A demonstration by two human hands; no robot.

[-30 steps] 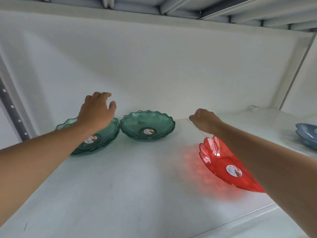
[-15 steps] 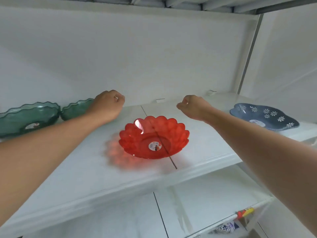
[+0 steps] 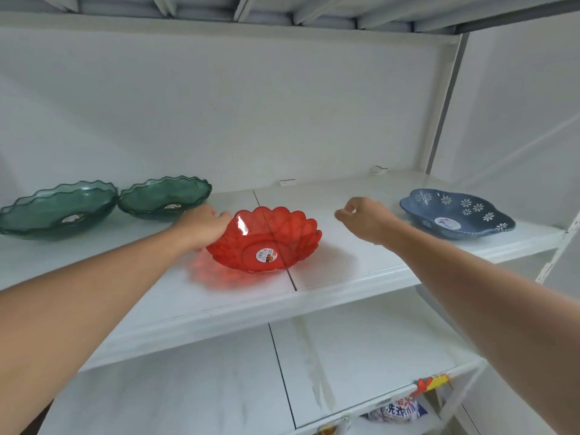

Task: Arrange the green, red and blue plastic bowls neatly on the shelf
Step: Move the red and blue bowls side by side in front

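Note:
A red scalloped plastic bowl [image 3: 266,241] sits mid-shelf over a seam in the white shelf [image 3: 361,271]. My left hand [image 3: 205,226] rests against the bowl's left rim, fingers curled around its edge. My right hand [image 3: 364,219] hovers to the right of the red bowl, fingers loosely curled, holding nothing. Two green wavy-rimmed bowls stand side by side at the left: the outer green bowl [image 3: 56,208] and the inner green bowl [image 3: 164,197]. A blue bowl with white flowers [image 3: 455,216] sits at the shelf's right end.
The white back wall is close behind the bowls. A shelf upright [image 3: 442,105] stands at the right rear. A lower white shelf [image 3: 361,356] lies below, with packaged goods [image 3: 401,409] under its front edge.
The view has swung right from the green bowls. My left hand came down from beside the green bowls onto the red bowl's left rim. The right hand stays raised beside the bowl.

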